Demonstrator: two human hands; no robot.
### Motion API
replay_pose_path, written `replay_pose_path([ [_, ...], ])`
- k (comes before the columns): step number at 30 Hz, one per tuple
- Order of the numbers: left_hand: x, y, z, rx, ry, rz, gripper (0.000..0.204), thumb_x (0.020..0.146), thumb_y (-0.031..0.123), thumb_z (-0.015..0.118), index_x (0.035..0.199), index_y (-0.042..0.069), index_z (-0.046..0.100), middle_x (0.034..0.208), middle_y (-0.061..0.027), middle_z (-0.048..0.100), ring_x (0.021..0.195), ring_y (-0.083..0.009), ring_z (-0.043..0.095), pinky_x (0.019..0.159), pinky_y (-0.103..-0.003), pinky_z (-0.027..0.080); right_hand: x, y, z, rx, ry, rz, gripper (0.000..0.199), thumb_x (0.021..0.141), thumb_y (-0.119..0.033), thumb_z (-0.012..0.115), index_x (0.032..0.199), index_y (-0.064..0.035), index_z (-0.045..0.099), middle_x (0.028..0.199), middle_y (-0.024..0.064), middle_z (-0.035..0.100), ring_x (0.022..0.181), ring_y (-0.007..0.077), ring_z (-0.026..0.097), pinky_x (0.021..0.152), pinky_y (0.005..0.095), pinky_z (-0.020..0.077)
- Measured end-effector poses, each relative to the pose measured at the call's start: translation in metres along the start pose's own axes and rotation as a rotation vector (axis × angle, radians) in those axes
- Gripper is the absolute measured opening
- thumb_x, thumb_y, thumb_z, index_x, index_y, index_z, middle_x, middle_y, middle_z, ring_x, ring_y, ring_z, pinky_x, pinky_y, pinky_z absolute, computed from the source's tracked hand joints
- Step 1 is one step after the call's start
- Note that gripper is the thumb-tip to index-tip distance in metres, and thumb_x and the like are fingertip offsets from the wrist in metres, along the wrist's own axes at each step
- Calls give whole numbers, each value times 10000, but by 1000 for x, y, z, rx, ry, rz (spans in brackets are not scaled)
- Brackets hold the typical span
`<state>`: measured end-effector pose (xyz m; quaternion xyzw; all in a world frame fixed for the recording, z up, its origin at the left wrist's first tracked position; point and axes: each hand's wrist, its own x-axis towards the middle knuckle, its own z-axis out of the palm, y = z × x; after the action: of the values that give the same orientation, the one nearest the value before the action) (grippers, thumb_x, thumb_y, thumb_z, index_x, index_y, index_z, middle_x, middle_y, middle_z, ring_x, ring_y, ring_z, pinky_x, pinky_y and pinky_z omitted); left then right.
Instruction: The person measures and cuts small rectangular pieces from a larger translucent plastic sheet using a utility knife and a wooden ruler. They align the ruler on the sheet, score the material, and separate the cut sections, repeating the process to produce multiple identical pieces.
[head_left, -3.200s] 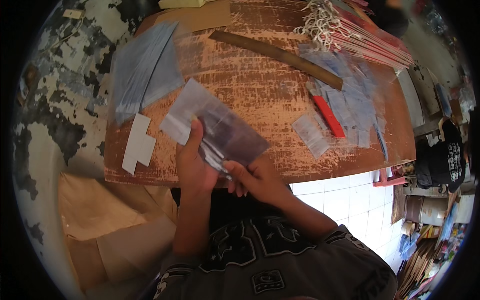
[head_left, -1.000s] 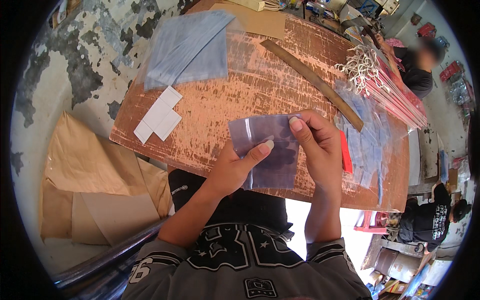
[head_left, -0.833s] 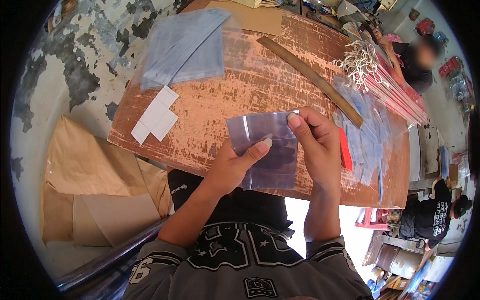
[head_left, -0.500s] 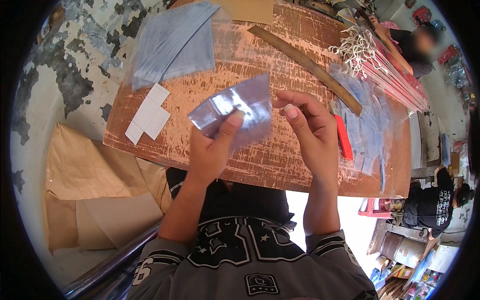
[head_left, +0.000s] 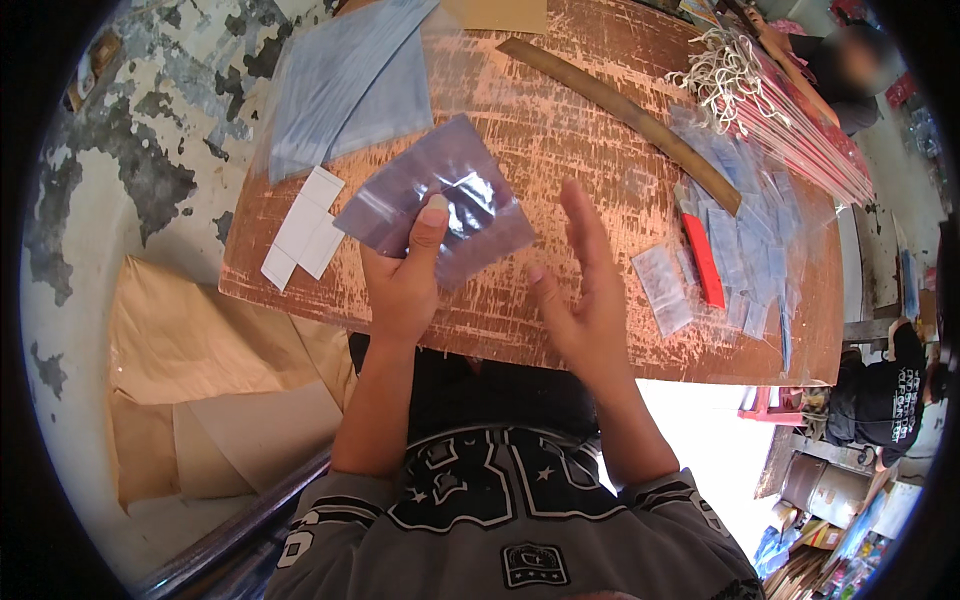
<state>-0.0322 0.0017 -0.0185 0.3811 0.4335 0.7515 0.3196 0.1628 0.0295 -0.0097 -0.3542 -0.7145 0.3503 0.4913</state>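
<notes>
A small stack of clear plastic sheets (head_left: 480, 215) is pinched in my left hand (head_left: 408, 275), thumb on top and the other fingers hidden underneath. The sheets are shiny, tinted bluish-violet, and held tilted over the worn table. My right hand (head_left: 590, 300) hovers just right of them, touching nothing, with its fingers stretched and the thumb apart. To its right a clear plastic piece (head_left: 662, 290) lies on the table. Beyond that piece rests a red-handled cutter (head_left: 703, 258), among scattered plastic offcuts (head_left: 745, 245).
A brown table (head_left: 480, 335) carries large plastic sheets (head_left: 350, 90), a white card template (head_left: 305, 228), a long wooden ruler (head_left: 620, 120) and pink sticks with white strings (head_left: 790, 120). Brown paper (head_left: 200, 340) leans at lower left. Two other people are at the right.
The sheets in my left hand have moved left and turned. My right hand has drawn away from their edge and straightened its fingers. A plastic piece now shows beside the cutter.
</notes>
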Motion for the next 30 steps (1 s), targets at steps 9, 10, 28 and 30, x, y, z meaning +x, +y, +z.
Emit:
replay_pose_path([
  [9,-2,1,6,-326,96,-171,490,1110,229,668,1522,22,500,1404,-157,655,1281,-293,664,1108,-495,558,4,-10,-19,25,21,-69,603,1030,-161,721,1581,-3,533,1578,272,573,1503,400,534,1235,478,414],
  [10,-2,0,7,-350,127,-171,482,1114,235,660,1516,23,502,1396,-161,659,1272,-298,669,1105,-500,558,7,-11,-27,-107,-196,-170,539,1025,-160,741,1528,-23,604,1513,256,634,1441,382,597,1193,468,458],
  [28,-42,3,14,-587,-29,-361,474,1139,354,599,1483,29,564,1423,-145,665,1331,-287,637,1149,-504,522,-27,-25,-22,270,-47,67,314,1056,-50,692,1366,-2,683,1228,163,775,1034,263,787,886,336,610],
  [30,-54,6,10,-571,-43,-353,468,1137,350,605,1474,27,570,1416,-148,669,1325,-290,642,1145,-504,524,-36,-27,-26,349,-56,163,304,1053,-72,706,1346,1,679,1204,144,775,1034,246,778,888,329,605],
])
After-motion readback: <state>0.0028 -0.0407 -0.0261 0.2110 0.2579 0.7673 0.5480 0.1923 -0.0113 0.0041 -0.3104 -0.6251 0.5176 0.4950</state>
